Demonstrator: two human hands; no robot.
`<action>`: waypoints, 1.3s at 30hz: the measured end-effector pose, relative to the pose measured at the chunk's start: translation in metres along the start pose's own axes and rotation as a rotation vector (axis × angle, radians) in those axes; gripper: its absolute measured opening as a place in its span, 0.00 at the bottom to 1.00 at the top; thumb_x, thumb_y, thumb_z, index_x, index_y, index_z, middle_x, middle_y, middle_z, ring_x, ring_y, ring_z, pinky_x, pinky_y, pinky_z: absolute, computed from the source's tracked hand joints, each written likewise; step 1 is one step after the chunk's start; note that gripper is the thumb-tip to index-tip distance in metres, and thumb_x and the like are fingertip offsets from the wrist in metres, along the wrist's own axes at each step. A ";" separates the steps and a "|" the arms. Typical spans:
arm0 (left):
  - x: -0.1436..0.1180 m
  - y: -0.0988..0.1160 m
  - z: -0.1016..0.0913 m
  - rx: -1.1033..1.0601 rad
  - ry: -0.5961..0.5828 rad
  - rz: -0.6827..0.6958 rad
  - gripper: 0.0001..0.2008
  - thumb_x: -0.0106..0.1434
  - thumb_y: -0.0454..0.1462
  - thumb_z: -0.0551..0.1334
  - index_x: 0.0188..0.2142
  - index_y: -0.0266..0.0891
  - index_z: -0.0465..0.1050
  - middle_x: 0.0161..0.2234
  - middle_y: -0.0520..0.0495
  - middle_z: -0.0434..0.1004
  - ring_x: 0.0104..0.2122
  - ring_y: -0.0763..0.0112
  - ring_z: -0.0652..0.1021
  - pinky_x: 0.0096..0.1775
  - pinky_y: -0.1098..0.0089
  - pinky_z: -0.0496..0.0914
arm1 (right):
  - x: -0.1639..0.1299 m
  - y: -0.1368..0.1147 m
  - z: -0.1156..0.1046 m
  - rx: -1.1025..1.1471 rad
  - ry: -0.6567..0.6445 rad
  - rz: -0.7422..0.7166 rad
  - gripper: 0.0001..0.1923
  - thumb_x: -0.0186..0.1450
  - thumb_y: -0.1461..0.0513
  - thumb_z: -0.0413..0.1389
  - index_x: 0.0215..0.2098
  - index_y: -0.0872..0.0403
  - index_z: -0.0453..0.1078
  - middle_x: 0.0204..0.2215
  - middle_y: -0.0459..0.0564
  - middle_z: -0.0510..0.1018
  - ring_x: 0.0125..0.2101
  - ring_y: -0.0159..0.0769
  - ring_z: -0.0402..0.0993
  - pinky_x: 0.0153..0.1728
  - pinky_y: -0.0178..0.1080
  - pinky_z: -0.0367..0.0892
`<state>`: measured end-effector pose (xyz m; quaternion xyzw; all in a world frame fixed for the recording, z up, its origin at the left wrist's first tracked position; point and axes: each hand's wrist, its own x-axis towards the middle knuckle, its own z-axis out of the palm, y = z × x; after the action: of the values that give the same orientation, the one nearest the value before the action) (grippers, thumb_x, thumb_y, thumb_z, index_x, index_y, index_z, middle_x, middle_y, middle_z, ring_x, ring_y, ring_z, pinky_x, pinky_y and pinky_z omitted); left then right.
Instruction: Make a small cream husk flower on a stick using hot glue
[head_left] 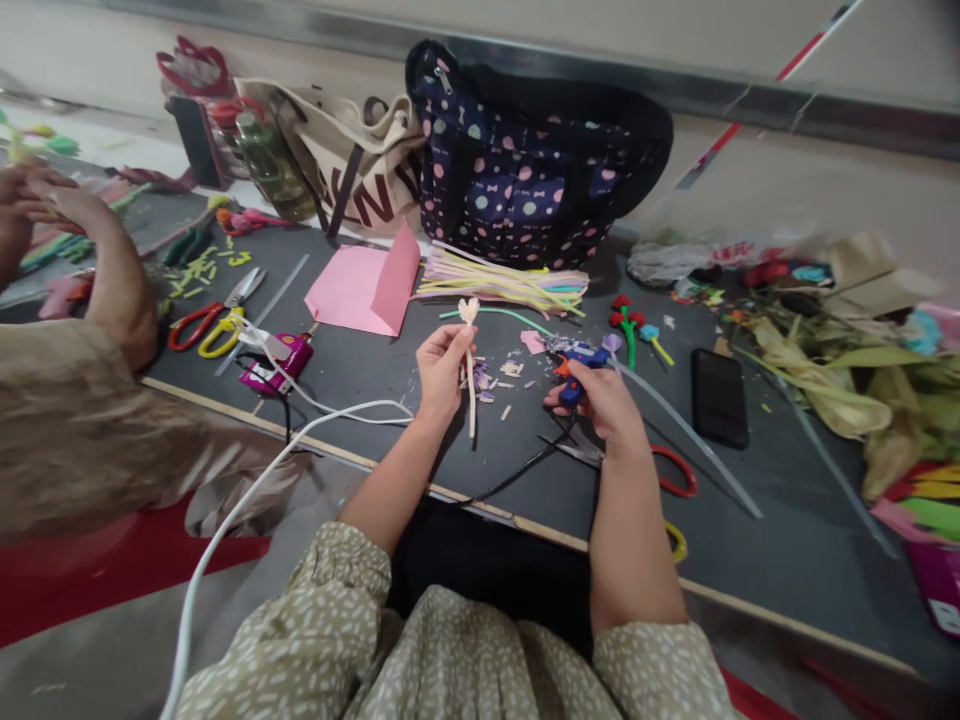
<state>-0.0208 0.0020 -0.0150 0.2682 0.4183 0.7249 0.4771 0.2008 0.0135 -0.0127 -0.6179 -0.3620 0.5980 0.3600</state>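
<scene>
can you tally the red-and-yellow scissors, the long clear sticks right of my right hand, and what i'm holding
Red-and-yellow scissors: 2
Long clear sticks: 2
Held things: 2 (cream stem, left hand; blue glue gun, right hand)
Total: 6

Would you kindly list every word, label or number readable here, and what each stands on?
"N": beige tote bag; neighbouring letters are unclear.
"B": purple box at the right edge; cut off.
Too blurred to read: red print on the plastic bag; pale marks on the left purple box.
</scene>
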 end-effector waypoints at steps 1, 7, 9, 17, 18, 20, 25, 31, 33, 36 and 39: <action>0.000 0.000 0.000 -0.005 0.000 0.000 0.13 0.51 0.46 0.73 0.29 0.39 0.78 0.20 0.55 0.71 0.16 0.83 0.67 0.18 0.78 0.60 | 0.001 0.002 -0.001 -0.042 0.030 0.000 0.13 0.62 0.54 0.58 0.27 0.56 0.69 0.18 0.49 0.78 0.18 0.39 0.79 0.17 0.36 0.74; -0.002 -0.004 0.002 0.001 -0.006 0.005 0.13 0.52 0.45 0.72 0.29 0.38 0.78 0.21 0.54 0.72 0.17 0.82 0.68 0.18 0.78 0.59 | 0.009 0.007 -0.013 -0.455 0.116 0.031 0.20 0.60 0.47 0.57 0.21 0.52 0.66 0.13 0.48 0.74 0.15 0.41 0.74 0.16 0.39 0.68; -0.003 -0.005 0.003 0.011 -0.018 0.006 0.14 0.52 0.46 0.72 0.30 0.38 0.78 0.20 0.54 0.72 0.16 0.83 0.67 0.18 0.79 0.59 | 0.007 0.005 -0.014 -0.661 0.220 -0.070 0.18 0.61 0.49 0.56 0.21 0.52 0.66 0.14 0.48 0.74 0.16 0.39 0.72 0.20 0.39 0.67; -0.004 -0.004 0.004 0.021 -0.040 -0.013 0.14 0.53 0.45 0.72 0.30 0.37 0.78 0.21 0.54 0.72 0.15 0.83 0.67 0.17 0.79 0.59 | -0.017 0.002 0.017 -0.880 -0.156 -0.808 0.06 0.64 0.58 0.57 0.32 0.51 0.73 0.32 0.47 0.77 0.33 0.36 0.73 0.36 0.37 0.64; -0.004 -0.004 0.003 0.025 -0.041 -0.016 0.14 0.53 0.45 0.72 0.30 0.37 0.78 0.21 0.54 0.72 0.15 0.83 0.67 0.17 0.79 0.59 | -0.019 0.002 0.021 -0.908 -0.251 -0.832 0.05 0.65 0.59 0.57 0.33 0.51 0.74 0.33 0.47 0.76 0.35 0.36 0.73 0.37 0.37 0.64; -0.004 -0.005 0.003 0.030 -0.048 -0.022 0.14 0.53 0.46 0.72 0.31 0.37 0.78 0.21 0.54 0.72 0.15 0.83 0.67 0.17 0.79 0.58 | -0.021 0.004 0.027 -0.987 -0.369 -0.865 0.04 0.66 0.61 0.57 0.34 0.50 0.75 0.35 0.48 0.76 0.39 0.37 0.72 0.39 0.37 0.64; -0.007 -0.004 0.003 0.038 -0.066 -0.044 0.15 0.53 0.46 0.71 0.31 0.37 0.78 0.20 0.54 0.71 0.16 0.83 0.67 0.16 0.79 0.59 | -0.017 0.013 0.032 -1.170 -0.427 -0.948 0.06 0.65 0.64 0.59 0.37 0.48 0.77 0.38 0.50 0.74 0.42 0.39 0.69 0.39 0.38 0.63; -0.007 -0.003 0.004 0.048 -0.069 -0.049 0.14 0.53 0.46 0.71 0.31 0.38 0.78 0.21 0.54 0.71 0.16 0.83 0.67 0.17 0.79 0.60 | -0.010 0.023 0.035 -1.220 -0.401 -0.980 0.04 0.65 0.65 0.59 0.34 0.49 0.75 0.35 0.49 0.74 0.39 0.38 0.68 0.35 0.37 0.63; -0.007 -0.003 0.003 0.049 -0.052 -0.036 0.14 0.53 0.46 0.71 0.31 0.38 0.77 0.21 0.54 0.71 0.16 0.83 0.67 0.17 0.79 0.60 | -0.008 0.024 0.035 -1.222 -0.335 -0.979 0.04 0.65 0.65 0.58 0.35 0.50 0.75 0.35 0.50 0.75 0.40 0.39 0.69 0.35 0.37 0.63; -0.006 -0.004 0.003 0.048 -0.035 -0.024 0.14 0.54 0.46 0.71 0.31 0.38 0.77 0.21 0.54 0.72 0.16 0.82 0.67 0.17 0.79 0.60 | -0.007 0.025 0.036 -1.201 -0.200 -0.986 0.07 0.68 0.64 0.54 0.39 0.51 0.75 0.37 0.51 0.77 0.41 0.40 0.71 0.37 0.38 0.64; -0.006 -0.005 0.002 0.049 -0.029 -0.020 0.14 0.54 0.46 0.71 0.30 0.38 0.77 0.21 0.54 0.72 0.16 0.82 0.67 0.17 0.79 0.60 | -0.009 0.025 0.041 -1.150 -0.154 -1.026 0.09 0.70 0.62 0.52 0.41 0.51 0.75 0.37 0.51 0.78 0.41 0.40 0.72 0.39 0.39 0.64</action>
<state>-0.0144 -0.0016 -0.0176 0.2861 0.4316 0.7057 0.4835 0.1597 -0.0061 -0.0311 -0.4193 -0.8805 0.1157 0.1882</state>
